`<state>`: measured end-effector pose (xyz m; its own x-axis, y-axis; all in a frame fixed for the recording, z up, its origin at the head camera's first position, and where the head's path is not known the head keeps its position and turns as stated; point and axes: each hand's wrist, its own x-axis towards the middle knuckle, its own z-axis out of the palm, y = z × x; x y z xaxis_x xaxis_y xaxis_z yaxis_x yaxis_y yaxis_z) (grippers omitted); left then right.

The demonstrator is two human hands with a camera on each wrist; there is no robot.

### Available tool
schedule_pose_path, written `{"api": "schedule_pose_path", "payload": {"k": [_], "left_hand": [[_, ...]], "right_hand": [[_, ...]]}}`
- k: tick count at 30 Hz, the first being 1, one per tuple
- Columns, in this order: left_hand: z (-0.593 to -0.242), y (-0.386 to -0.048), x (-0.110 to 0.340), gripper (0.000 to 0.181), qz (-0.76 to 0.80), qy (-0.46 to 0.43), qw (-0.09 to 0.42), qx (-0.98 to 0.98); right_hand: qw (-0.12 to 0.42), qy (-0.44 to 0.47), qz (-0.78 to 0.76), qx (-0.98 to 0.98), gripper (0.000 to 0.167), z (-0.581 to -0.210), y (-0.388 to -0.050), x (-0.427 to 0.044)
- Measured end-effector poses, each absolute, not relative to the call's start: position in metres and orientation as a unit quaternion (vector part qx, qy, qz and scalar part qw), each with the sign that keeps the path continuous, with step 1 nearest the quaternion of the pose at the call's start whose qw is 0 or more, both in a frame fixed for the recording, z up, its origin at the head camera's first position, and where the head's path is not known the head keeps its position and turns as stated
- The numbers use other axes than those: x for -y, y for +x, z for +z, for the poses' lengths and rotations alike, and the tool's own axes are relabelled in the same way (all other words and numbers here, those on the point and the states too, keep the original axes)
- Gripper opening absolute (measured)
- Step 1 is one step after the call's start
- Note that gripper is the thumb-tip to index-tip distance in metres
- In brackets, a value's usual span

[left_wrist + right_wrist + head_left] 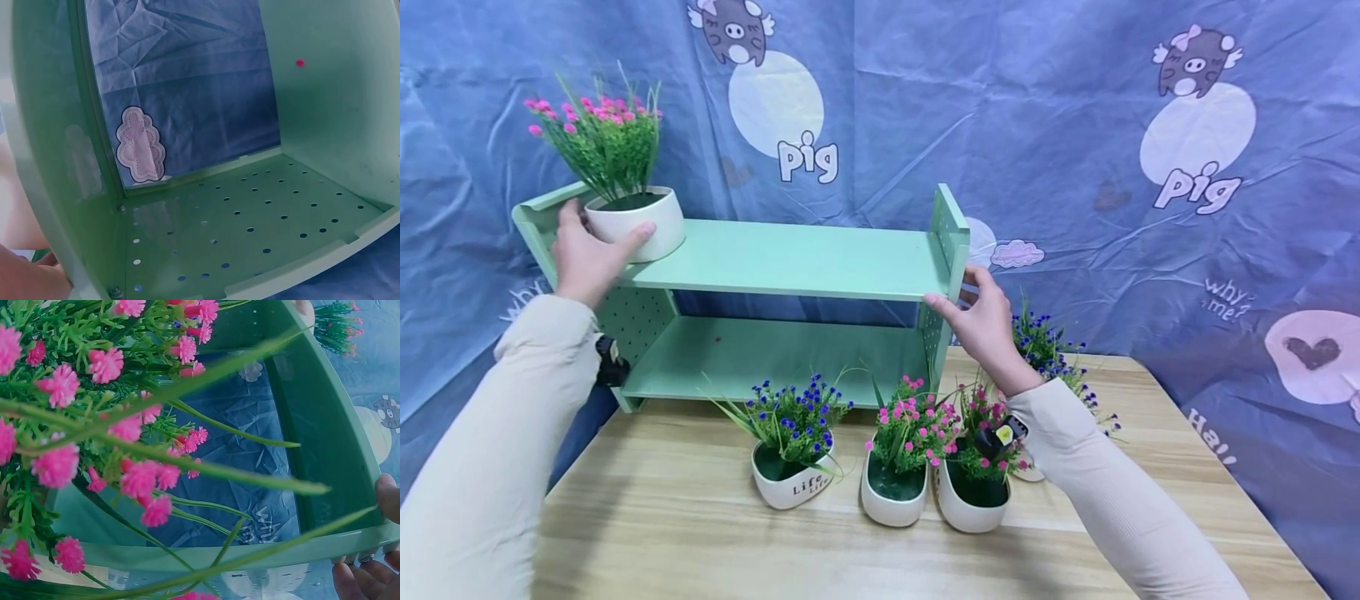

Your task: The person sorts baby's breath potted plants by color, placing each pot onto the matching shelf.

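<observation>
A green two-tier shelf (805,254) stands on the table. On the left end of its top board sits a white pot of pink artificial flowers (658,229). My left hand (587,258) holds this pot, thumb across the front and fingers at its left side. At the other end, my right hand (988,321) grips the shelf's right side panel, thumb in front and fingers round the outer side. The right wrist view also shows those fingers (369,578) on the panel's edge. In the left wrist view, the shelf's perforated side (250,219) fills much of the picture; the pot is hidden there.
Before the shelf stand a pot of blue flowers (793,487) marked "Life" and two pots of pink flowers (895,500). More blue flowers (1045,342) show behind my right forearm. A blue cloth (1037,108) with pig prints hangs behind the wooden table (700,525).
</observation>
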<state>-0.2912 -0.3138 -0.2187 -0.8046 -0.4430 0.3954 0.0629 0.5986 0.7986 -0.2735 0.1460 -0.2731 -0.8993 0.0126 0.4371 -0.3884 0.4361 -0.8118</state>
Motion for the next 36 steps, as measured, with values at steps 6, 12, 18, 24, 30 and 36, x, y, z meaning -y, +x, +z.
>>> {"api": "schedule_pose_path", "payload": {"k": [6,12,18,24,30,36], "left_hand": [[-0.219,-0.287,0.32,0.1,-0.445,0.095,0.291,0.842],[-0.219,-0.279,0.322,0.096,-0.436,0.082,0.284,0.85],[-0.219,-0.272,0.322,0.099,-0.426,0.077,0.271,0.86],[-0.224,-0.264,0.324,0.099,-0.447,0.081,0.262,0.851],[-0.231,-0.257,0.326,0.098,-0.469,0.085,0.26,0.84],[-0.238,-0.247,0.324,0.094,-0.482,0.074,0.271,0.83]], "right_hand": [[0.193,0.114,0.521,0.824,0.064,-0.273,-0.274,-0.146],[0.195,0.116,0.519,0.824,0.063,-0.273,-0.274,-0.146],[0.197,0.116,0.519,0.824,0.063,-0.273,-0.275,-0.146],[0.192,0.114,0.52,0.825,0.063,-0.274,-0.275,-0.145],[0.19,0.112,0.517,0.827,0.064,-0.276,-0.276,-0.144],[0.192,0.11,0.519,0.825,0.064,-0.273,-0.274,-0.146]]}}
